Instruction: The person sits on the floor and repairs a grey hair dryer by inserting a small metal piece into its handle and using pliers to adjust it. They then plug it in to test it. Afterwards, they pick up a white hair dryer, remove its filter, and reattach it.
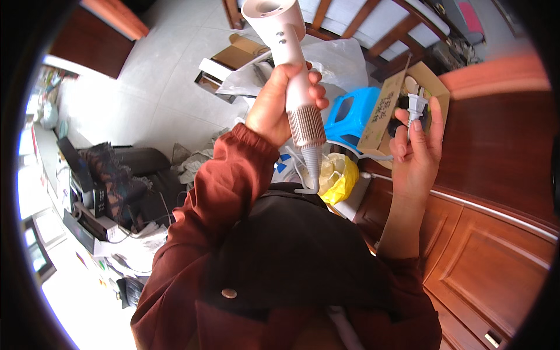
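My left hand (273,103) grips a pale pink hair dryer (288,48) by its handle. Its head points away from me, and a ribbed rose-gold section (307,126) sits below my fingers. From the base a grey cord (313,168) leaves through a ribbed sleeve and bends near my dark clothing. Off to the right, my right hand (415,159) pinches a white power plug (417,105) between thumb and fingers, its two flat prongs pointing up. Part of the cord (376,156) runs behind that hand, and its middle stretch is hidden.
Behind the plug, an open cardboard box (383,114) holds various items by a reddish wooden cabinet (494,249). A blue plastic stool (365,103) and yellow plastic bag (348,179) lie beyond my lap. Clear plastic wrapping (345,57) is farther out. A black chair (146,164) stands left.
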Motion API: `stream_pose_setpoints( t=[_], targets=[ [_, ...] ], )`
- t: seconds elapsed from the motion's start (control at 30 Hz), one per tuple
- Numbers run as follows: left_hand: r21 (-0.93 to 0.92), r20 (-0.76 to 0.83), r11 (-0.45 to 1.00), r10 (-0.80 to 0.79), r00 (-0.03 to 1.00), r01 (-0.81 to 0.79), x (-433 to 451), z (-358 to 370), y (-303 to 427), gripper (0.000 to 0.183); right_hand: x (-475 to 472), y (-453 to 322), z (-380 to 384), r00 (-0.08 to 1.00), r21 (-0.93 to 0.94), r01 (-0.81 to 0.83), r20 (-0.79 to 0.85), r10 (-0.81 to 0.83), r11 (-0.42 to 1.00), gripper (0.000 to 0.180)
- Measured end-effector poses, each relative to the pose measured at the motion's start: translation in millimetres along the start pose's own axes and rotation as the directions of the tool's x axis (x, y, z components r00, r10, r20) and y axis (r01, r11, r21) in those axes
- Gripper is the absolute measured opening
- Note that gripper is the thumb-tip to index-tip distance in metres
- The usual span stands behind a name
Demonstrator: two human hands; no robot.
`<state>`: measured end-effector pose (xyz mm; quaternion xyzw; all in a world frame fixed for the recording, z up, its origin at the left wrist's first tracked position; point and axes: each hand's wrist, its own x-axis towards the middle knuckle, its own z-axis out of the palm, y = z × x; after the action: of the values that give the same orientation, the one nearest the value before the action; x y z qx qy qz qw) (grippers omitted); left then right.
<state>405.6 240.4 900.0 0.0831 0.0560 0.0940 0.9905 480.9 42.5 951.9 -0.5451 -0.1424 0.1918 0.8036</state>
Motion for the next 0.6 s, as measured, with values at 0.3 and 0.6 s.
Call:
stream_pose_setpoints(
  t=[0.3, 0.6],
  targets=[
    [-0.137, -0.14, 0.958, 0.233, 0.962, -0.252, -66, -15, 77, 0.023, -72, 45, 105, 0.94, -0.172, -0.245, 0.197, 0.277, 0.954, 0.012],
    [-0.045, -0.181, 0.87, 0.476, 0.861, -0.491, -109, -11, 87, 0.021, -105, 65, 145, 0.924, -0.492, 0.172, 0.381, 0.033, 0.854, 0.022]
  ],
)
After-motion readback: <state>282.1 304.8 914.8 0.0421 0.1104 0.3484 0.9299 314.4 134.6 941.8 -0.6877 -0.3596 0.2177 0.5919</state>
